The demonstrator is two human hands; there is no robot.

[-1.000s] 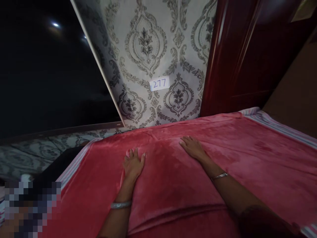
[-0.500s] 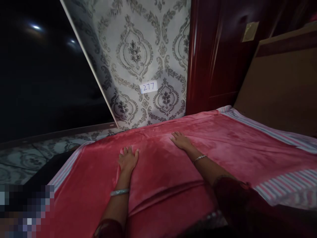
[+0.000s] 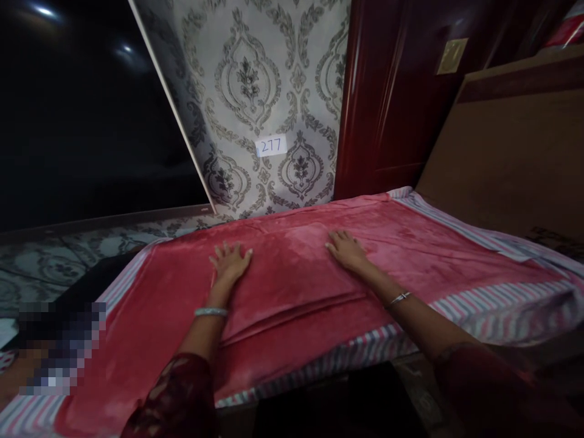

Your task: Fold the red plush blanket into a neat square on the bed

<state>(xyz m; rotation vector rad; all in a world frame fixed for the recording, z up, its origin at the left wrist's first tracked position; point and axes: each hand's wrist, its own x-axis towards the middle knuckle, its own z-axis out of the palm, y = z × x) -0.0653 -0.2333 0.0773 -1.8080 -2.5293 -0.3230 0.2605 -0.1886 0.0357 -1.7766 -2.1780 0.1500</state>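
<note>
A red plush cloth (image 3: 287,274), folded in layers, lies flat between my hands; the folded edges show along its near side. Beneath it spreads a larger red plush cover (image 3: 150,310) with a striped border (image 3: 488,301). My left hand (image 3: 230,261) rests palm down near the left edge of the folded cloth, fingers spread. Palm down as well, my right hand (image 3: 347,250) presses on the red fabric toward the right, its fingers stretched out. Neither hand grips anything. Where the folded cloth ends on the right is hard to make out.
A large dark screen (image 3: 91,121) stands at the left, before a patterned wall (image 3: 249,79) bearing a paper label (image 3: 271,145) marked 277. A dark red wooden panel (image 3: 383,103) and a big cardboard box (image 3: 511,146) border the right side.
My right hand has slid to the right across the fabric. My left hand stays flat near the folded cloth's left edge. The camera view has shifted, showing more of the near striped border.
</note>
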